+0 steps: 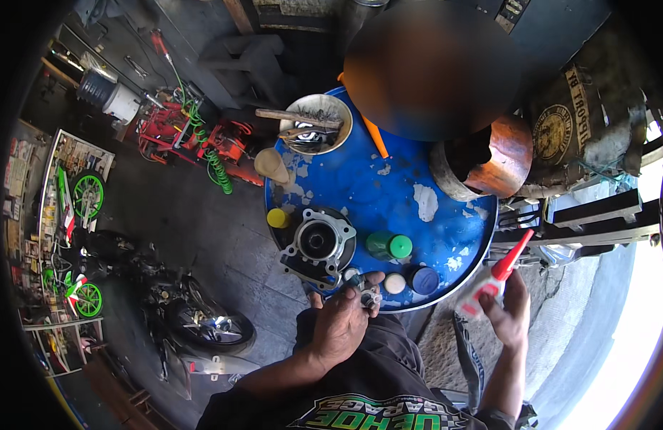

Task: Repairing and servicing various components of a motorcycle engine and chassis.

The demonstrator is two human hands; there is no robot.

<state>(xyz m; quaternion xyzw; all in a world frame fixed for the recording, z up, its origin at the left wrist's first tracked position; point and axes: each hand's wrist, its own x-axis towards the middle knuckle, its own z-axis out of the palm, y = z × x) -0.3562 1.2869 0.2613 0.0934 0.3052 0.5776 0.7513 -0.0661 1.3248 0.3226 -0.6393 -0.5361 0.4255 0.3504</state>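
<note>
Red-capped and white-bodied, the small glue bottle (492, 276) sits pinched in the right hand (509, 315), out to the right of the blue drum top (360, 186), its long nozzle slanting up and away. The left hand (340, 320) is closed round a small metal part (365, 293) at the drum's near edge, beside the grey engine cylinder (318, 242). With the bottle tilted off over bare ground, I judge a squeeze could drip glue short of the part, or onto the fingers gripping it. The part looks greyish, compact and mostly hidden; its exact shape is unclear.
</note>
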